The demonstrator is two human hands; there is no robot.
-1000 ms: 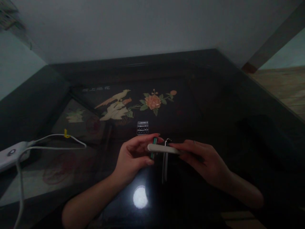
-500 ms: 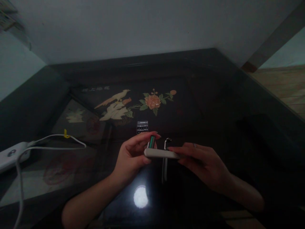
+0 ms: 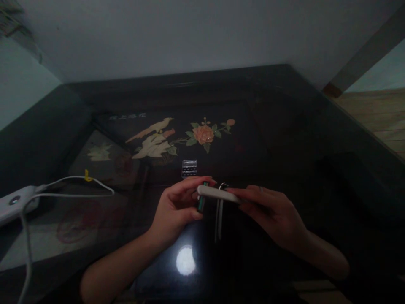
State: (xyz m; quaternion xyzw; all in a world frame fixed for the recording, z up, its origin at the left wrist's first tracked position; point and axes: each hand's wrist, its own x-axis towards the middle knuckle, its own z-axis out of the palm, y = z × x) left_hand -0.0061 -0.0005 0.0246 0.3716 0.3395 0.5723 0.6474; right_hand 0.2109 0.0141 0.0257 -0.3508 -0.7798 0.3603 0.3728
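Head view, largest thing first:

- Dark glossy tabletop (image 3: pixel 284 139) fills most of the picture; it bears an inlaid picture of a pale bird (image 3: pixel 152 135) and an orange flower (image 3: pixel 203 134) towards the far side, and the round glare of a lamp (image 3: pixel 185 261) shows on it near the person.
- White power bank (image 3: pixel 14 203) lies at the left edge of the tabletop, with a white cable (image 3: pixel 72 185) running from it in a loop; a small yellow tie (image 3: pixel 88 176) sits on the cable.
- Right hand (image 3: pixel 272 211) comes in from the lower right, its fingers stretched flat towards the centre; its grip is a light pinch on the right end of a flat white device (image 3: pixel 218 193), held roughly level above the tabletop.
- Left hand (image 3: pixel 179 207) comes in from the lower left with fingers curled; its grip is closed round a small green battery (image 3: pixel 201 202), thumb below and fingertips above, right at the left end of the white device. Whether the battery touches the device cannot be told in the dim light.
- Thin white strap (image 3: pixel 219 219) hangs down from the device between the two hands.
- Small clear battery case (image 3: pixel 189 168) lies on the tabletop just beyond the hands, between them and the inlaid flower, apart from both.
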